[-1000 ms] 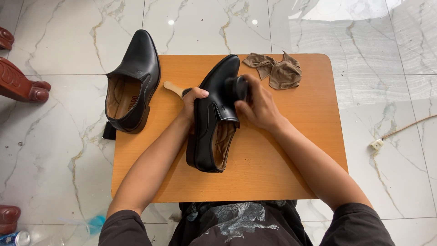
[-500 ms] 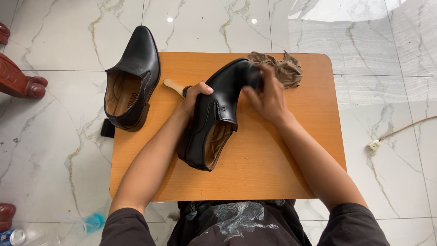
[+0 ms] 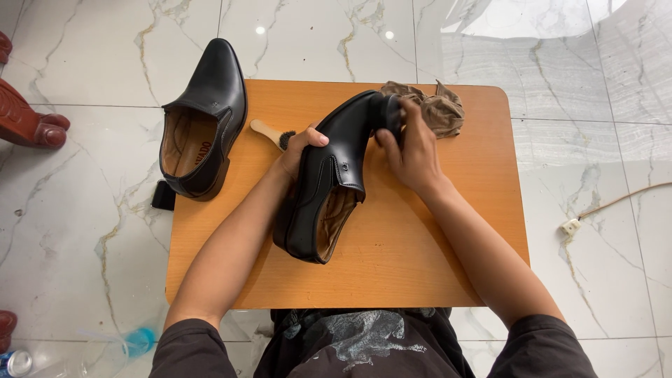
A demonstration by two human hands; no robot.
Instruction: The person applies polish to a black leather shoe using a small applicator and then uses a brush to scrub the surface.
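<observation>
My left hand (image 3: pixel 301 150) grips the side of a black leather shoe (image 3: pixel 336 175) that lies tilted on the small wooden table (image 3: pixel 392 259), its opening facing me. My right hand (image 3: pixel 413 150) sits at the shoe's toe, its fingers closed over a small dark pad (image 3: pixel 388 112) pressed against the leather. A wooden-handled brush (image 3: pixel 268 131) lies just behind my left hand, partly hidden by it. The second black shoe (image 3: pixel 210 105) rests on the table's far left corner, overhanging the edge.
A crumpled brown cloth (image 3: pixel 441 108) lies at the table's far edge beside the shoe's toe. On the marble floor are red wooden furniture feet (image 3: pixel 28 119) at the left, a white plug on a cable (image 3: pixel 572 226) at the right, and a plastic bottle (image 3: pixel 133 341) at the lower left.
The held shoe has swung so its toe points further right and away. My right hand has moved with the pad from mid-shoe up to the toe tip.
</observation>
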